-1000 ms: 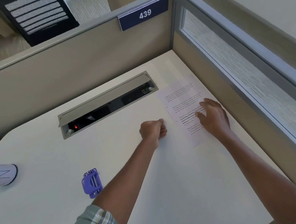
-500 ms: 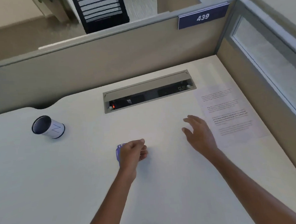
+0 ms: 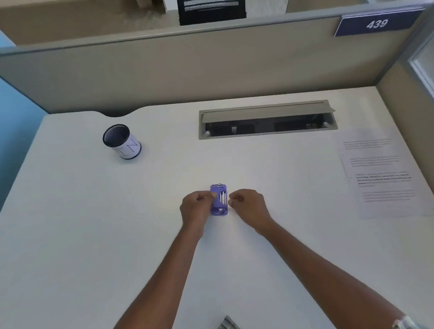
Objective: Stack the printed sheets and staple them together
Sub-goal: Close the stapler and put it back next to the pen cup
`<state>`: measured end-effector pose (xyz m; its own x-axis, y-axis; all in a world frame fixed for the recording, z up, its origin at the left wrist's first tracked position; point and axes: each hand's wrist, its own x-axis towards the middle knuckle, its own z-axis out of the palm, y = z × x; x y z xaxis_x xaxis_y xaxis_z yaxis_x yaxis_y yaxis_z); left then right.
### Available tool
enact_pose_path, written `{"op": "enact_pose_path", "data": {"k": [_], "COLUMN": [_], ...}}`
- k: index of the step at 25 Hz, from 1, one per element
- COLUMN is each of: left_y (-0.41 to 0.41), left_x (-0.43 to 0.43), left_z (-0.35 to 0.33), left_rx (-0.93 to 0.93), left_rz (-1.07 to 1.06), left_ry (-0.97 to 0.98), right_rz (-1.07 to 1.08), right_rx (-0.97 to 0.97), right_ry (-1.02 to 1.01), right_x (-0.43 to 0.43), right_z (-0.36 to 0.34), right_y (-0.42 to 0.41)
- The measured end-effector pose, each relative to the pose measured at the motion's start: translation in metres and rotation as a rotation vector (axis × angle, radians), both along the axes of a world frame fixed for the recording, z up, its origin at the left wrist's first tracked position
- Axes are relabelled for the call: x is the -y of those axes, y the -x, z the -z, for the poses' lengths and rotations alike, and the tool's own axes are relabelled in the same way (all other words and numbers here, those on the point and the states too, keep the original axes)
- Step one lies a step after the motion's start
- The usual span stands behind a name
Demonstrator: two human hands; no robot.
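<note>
Stapler: the small purple stapler [image 3: 219, 200] lies flat on the desk [image 3: 89, 246] at its middle, long axis running 12 to 6 o'clock, directly between the two hands.
Left hand: the left hand [image 3: 196, 208] has curled fingers pinching the stapler's 9 o'clock edge.
Right hand: the right hand [image 3: 247, 206] is curled at the stapler's 3 o'clock edge; whether its fingertips actually grip it cannot be told.
Printed sheets: the printed sheets [image 3: 385, 178] lie flat, apparently squared into one pile, well apart from the hands toward 2 to 3 o'clock, near the desk's right edge, long axis roughly 12 to 6.
Nearer hand: the right hand is the closer one to the paper.
Step judged: stapler being taken up; stapling not yet done.
Next move calls for: carrying the stapler across to 3 o'clock, or drawing the sheets in, then lining its mouth on a corner.
</note>
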<state>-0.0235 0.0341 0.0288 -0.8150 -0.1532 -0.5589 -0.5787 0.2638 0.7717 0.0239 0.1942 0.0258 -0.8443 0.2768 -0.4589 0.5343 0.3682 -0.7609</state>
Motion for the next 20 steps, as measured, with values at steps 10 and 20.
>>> {"op": "enact_pose_path", "data": {"k": [10,20], "left_y": [0.001,0.002], "left_x": [-0.003,-0.004], "left_z": [0.006,0.002], "left_rx": [0.016,0.047], "left_rz": [0.05,0.053], "left_ry": [-0.022,-0.047], "right_rz": [0.056,0.08], "right_rx": [0.01,0.026], "right_ry": [-0.007,0.023], "right_x": [0.014,0.012], "right_z": [0.006,0.017], "right_y": [0.009,0.011]}}
